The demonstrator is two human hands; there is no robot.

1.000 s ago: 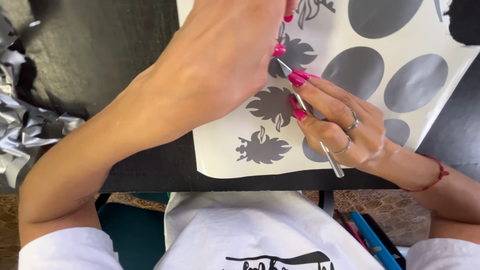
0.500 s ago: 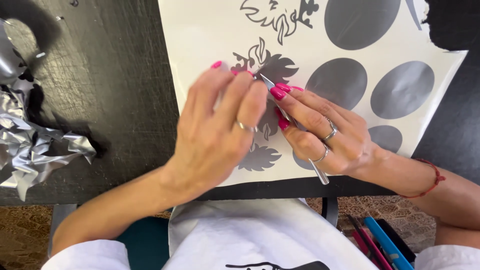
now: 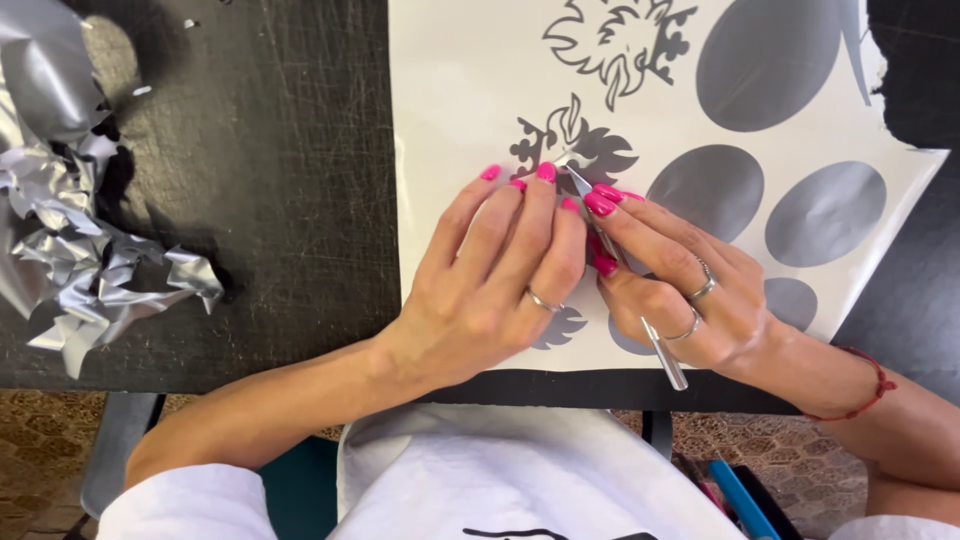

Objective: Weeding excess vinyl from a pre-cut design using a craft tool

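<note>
A white backing sheet (image 3: pixel 470 100) of grey vinyl stickers lies on the black tabletop (image 3: pixel 270 200), reaching its near edge and running off past the far one. It carries grey ovals (image 3: pixel 825 212) toward the right side and ornate leafy motifs (image 3: pixel 620 40) along the middle; no packages, signs or screens show

Scratched black tabletop (image 3: pixel 270 180) above patterned brown floor (image 3: pixel 40 440)
</note>
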